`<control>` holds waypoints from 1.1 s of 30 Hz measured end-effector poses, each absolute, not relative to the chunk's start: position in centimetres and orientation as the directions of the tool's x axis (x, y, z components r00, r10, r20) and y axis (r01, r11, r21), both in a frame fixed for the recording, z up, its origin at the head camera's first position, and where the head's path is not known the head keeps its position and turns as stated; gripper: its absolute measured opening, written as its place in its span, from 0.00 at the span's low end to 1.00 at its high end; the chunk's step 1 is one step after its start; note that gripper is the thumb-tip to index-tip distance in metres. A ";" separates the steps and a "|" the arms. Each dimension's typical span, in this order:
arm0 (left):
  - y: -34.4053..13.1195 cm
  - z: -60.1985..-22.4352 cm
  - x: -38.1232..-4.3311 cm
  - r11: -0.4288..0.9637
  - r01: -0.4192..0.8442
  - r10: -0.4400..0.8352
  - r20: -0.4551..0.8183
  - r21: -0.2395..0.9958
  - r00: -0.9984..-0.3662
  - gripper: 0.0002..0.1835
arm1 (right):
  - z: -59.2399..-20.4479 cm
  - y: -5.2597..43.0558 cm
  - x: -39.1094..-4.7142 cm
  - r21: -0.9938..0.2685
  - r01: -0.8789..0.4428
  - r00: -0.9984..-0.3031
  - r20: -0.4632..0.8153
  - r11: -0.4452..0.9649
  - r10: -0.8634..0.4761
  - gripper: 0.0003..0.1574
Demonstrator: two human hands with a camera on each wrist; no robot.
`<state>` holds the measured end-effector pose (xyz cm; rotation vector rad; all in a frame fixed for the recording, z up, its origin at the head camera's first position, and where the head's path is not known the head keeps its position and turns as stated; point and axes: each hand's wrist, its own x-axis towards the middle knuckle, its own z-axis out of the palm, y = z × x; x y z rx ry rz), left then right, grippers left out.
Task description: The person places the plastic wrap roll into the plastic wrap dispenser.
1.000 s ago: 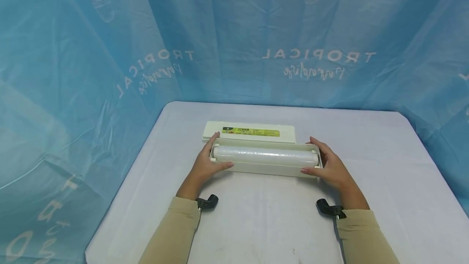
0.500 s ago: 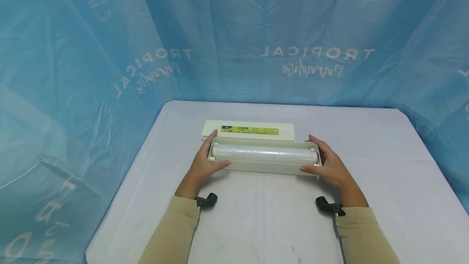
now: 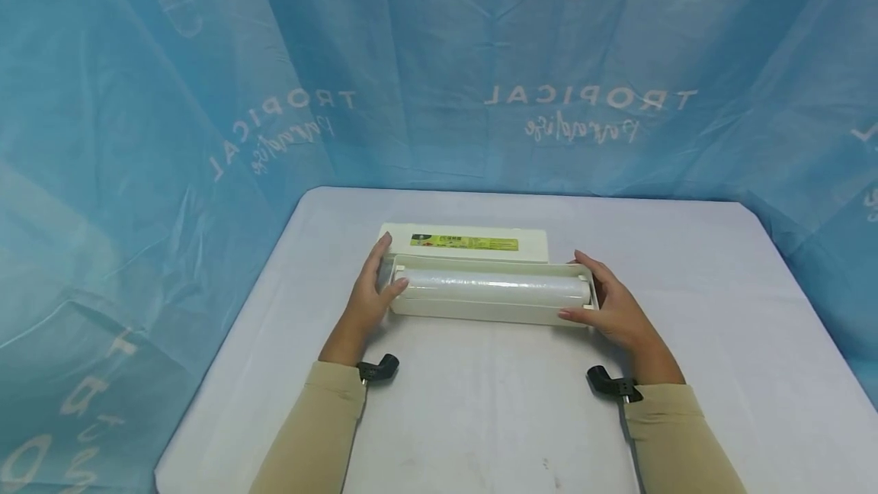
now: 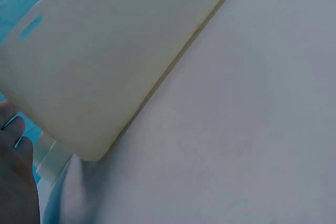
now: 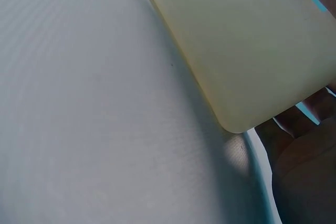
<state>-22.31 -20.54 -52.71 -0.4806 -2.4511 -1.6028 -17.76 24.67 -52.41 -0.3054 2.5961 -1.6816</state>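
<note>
A long cream box (image 3: pixel 480 312) lies across the middle of the table in the head view, its top uncovered. Inside it rests a roll of plastic wrap (image 3: pixel 490 288). My right hand (image 3: pixel 617 312) grips the box's right end, thumb on the front wall and fingers behind. At the left end, my left hand (image 3: pixel 363 302) is spread, its thumb overlapping the corner. In the left wrist view a gap shows between that hand's fingers (image 4: pixel 14 127) and the box end. Just behind the box lies the cream lid (image 3: pixel 531 246) with a yellow-green label.
The table has a white cover (image 3: pixel 494 418). A blue printed curtain (image 3: pixel 439 59) hangs behind it and along the left and right sides. Black wrist cameras (image 3: pixel 379 369) sit on both wrists, with cables running down the sleeves.
My left hand has shifted left, loosening from the box's left end, its thumb sliding off the front wall toward the corner. The right hand keeps its grip; box and lid look nearly unmoved.
</note>
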 end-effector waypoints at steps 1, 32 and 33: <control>-20.7 -52.6 -22.5 0.373 0.365 0.170 0.324 0.853 -0.931 0.45 | -52.4 24.6 -17.8 -0.907 -0.145 -0.980 0.077 0.396 -0.182 0.74; -25.1 -51.7 -33.0 0.645 0.229 0.386 -0.052 0.729 -0.921 0.58 | -52.1 24.3 -17.5 -0.907 -0.134 -0.983 0.070 0.398 -0.171 0.73; -25.0 -51.8 -33.1 0.649 0.226 0.385 -0.057 0.726 -0.921 0.56 | -52.1 24.3 -17.6 -0.906 -0.131 -0.983 0.067 0.402 -0.169 0.73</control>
